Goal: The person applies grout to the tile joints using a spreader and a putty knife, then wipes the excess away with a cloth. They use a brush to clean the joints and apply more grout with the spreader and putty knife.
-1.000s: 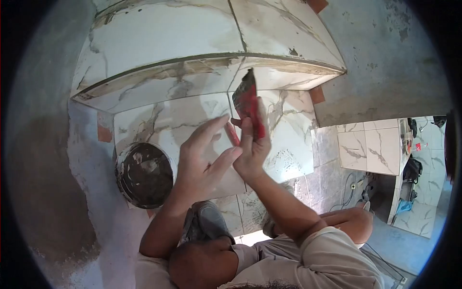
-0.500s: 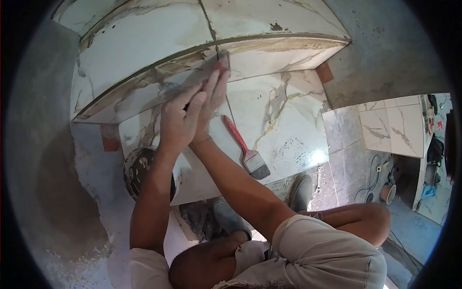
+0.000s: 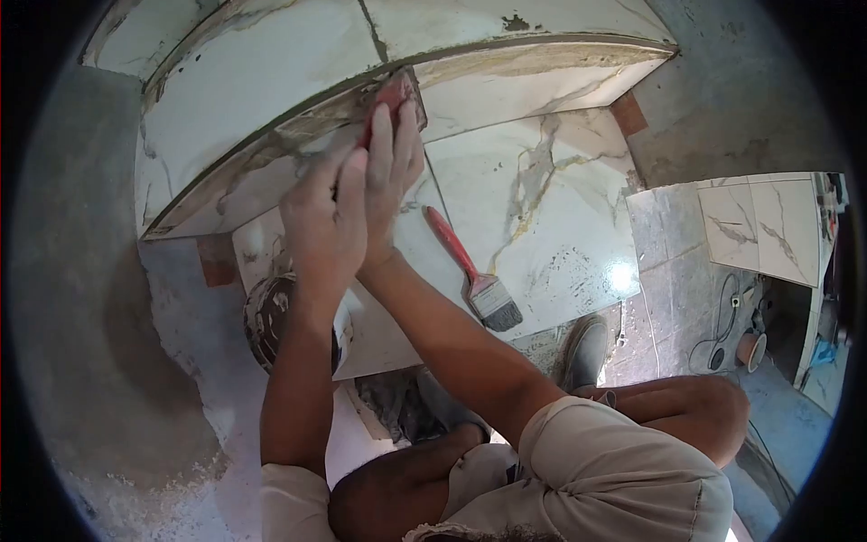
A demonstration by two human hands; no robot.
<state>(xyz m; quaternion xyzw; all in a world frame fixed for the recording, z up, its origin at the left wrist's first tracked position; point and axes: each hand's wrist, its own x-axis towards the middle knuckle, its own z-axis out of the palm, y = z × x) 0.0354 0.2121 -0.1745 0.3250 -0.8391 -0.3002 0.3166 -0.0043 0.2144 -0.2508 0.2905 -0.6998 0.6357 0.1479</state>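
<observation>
My right hand (image 3: 390, 167) holds a red scraping tool (image 3: 395, 93), its fingers lying along the back. The tool's dark, flat edge rests against the upper edge of the tiled step riser (image 3: 506, 86), by the vertical joint. My left hand (image 3: 323, 212) is closed against my right, at the lower end of the tool; some of its fingers are hidden. Below them, a paintbrush (image 3: 472, 271) with a red handle and dark bristle tips lies on the marble-patterned tile (image 3: 578, 217). A mortar-smeared bucket (image 3: 264, 316) stands beside my left forearm, partly hidden by it.
Upper step tiles (image 3: 271, 86) have open joints and smears along their front edge. Grey plastered walls (image 3: 750, 99) rise on both sides. A tiled counter (image 3: 759, 226) stands at the right, near a cable (image 3: 722, 312) and a small round container (image 3: 751, 350) on the floor.
The tool and both hands have moved slightly up and left along the riser's edge. The whole view has shifted slightly; the brush still lies on the tile.
</observation>
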